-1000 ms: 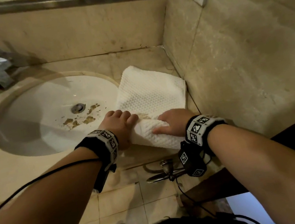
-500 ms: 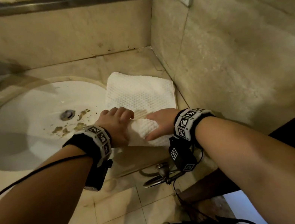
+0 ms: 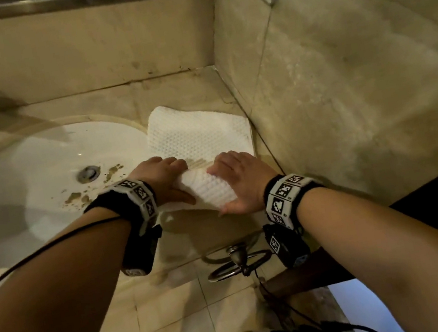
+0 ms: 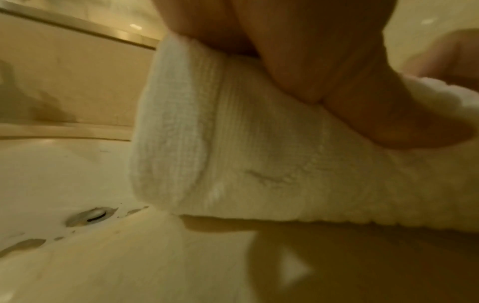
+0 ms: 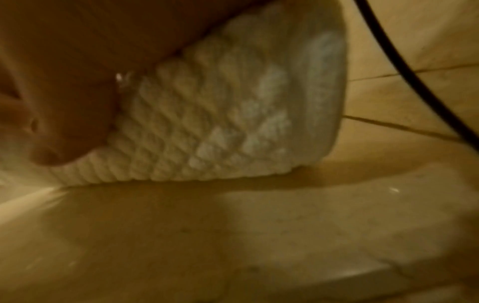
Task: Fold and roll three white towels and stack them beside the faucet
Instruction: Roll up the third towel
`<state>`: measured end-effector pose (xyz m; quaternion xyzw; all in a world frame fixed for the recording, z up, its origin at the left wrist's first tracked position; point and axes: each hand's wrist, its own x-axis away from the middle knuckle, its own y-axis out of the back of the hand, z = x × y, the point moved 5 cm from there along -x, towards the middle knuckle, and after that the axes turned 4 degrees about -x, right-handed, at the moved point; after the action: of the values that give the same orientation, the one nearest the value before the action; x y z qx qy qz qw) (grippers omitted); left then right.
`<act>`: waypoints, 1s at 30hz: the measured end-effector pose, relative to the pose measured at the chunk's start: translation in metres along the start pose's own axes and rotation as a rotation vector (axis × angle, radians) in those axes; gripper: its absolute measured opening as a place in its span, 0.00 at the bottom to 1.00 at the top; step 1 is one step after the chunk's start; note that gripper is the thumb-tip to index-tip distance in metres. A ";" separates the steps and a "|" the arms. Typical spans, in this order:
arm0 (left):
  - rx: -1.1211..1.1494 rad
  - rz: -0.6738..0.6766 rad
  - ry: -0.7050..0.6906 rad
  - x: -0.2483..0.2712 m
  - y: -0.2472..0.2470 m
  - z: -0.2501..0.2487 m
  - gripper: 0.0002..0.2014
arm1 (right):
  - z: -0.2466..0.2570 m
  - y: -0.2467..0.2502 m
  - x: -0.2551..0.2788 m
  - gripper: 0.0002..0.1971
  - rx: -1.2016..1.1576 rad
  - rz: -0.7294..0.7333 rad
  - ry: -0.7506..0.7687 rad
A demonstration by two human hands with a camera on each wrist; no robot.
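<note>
Both hands are rolling a white towel point(image 3: 198, 137) on the bench point(image 3: 118, 101), in the strip between the sink point(image 3: 45, 167) and the side wall point(image 3: 344, 85). The left hand point(image 3: 159, 176) lies on the sink-side end of the roll point(image 3: 207, 189), fingers curved over its top and thumb along its near face. The right hand point(image 3: 239, 181) lies on the wall-side end, fingers spread over the top and thumb tucked under the near edge. The hands are apart, with a bare stretch of roll between them, and each is wrapped on the cloth.

Compared with a second ago, the roll is thicker and has travelled away from the bench's front edge, so a shorter stretch of flat towel lies beyond it towards the back wall point(image 3: 75, 53). The right fingers, half a second ago pointed across the roll towards the sink, now reach over it.

The left wrist view shows the roll's sink-side end point(image 4: 171, 131) as a smooth, even layer under the thumb point(image 4: 376, 98). The right wrist view shows the waffle weave point(image 5: 220, 114) of the wall-side end, sitting flush on the bench.

By this reading, rolling is under way but not finished: a fair part of the towel, on the side away from the sink's front rim, is still flat. The faucet is not clearly in view, only blurred shapes past the sink's left rim, so the stacking place and any rolls already there cannot be judged. The sink-side corner of the towel overlaps the sink's rim, so that end could sag or skew as the roll reaches it.
</note>
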<state>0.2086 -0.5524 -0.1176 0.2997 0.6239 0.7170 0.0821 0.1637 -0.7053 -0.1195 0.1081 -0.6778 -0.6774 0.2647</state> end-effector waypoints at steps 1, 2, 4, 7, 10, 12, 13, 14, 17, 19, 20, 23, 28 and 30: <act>0.009 0.019 0.014 -0.001 -0.001 0.001 0.37 | -0.001 -0.001 0.000 0.42 0.007 0.007 -0.017; 0.009 0.020 0.018 -0.001 0.001 0.000 0.37 | -0.003 -0.001 0.000 0.41 -0.011 -0.008 -0.035; 0.004 -0.045 0.020 0.002 0.002 -0.001 0.39 | -0.004 0.002 -0.003 0.38 -0.076 -0.057 -0.059; -0.060 -0.261 0.005 0.014 0.001 -0.005 0.47 | -0.012 0.007 -0.013 0.34 -0.166 -0.034 -0.123; -0.246 -0.133 0.071 0.024 -0.013 -0.005 0.52 | -0.023 0.014 -0.027 0.32 -0.271 0.104 -0.172; -0.253 -0.100 0.114 0.023 -0.013 -0.006 0.52 | -0.026 0.011 -0.033 0.30 -0.452 0.250 -0.210; -0.235 -0.105 0.114 0.020 -0.015 -0.006 0.51 | -0.024 0.008 -0.034 0.28 -0.522 0.306 -0.222; -0.228 -0.097 0.116 0.016 -0.014 -0.006 0.49 | -0.022 0.007 -0.035 0.27 -0.537 0.327 -0.220; -0.188 -0.032 0.108 0.006 -0.010 -0.002 0.44 | -0.017 0.010 -0.030 0.28 -0.358 0.161 -0.163; -0.141 0.062 0.121 0.000 -0.003 0.000 0.44 | -0.012 0.017 -0.019 0.27 -0.209 -0.032 -0.090; -0.102 0.117 0.132 -0.002 -0.001 0.002 0.45 | -0.011 0.016 -0.014 0.28 -0.147 -0.068 -0.062; 0.097 0.311 0.156 -0.006 -0.006 0.006 0.46 | -0.009 0.000 -0.001 0.40 0.014 0.051 -0.045; 0.175 0.360 0.151 -0.002 -0.010 0.002 0.43 | -0.006 0.001 -0.003 0.43 -0.051 0.027 -0.047; 0.130 0.277 0.138 0.005 -0.002 0.002 0.44 | -0.008 0.007 -0.009 0.41 -0.138 0.068 -0.079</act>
<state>0.2047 -0.5480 -0.1175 0.3376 0.6259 0.6985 -0.0798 0.1768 -0.7070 -0.1153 0.0396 -0.6425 -0.7169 0.2677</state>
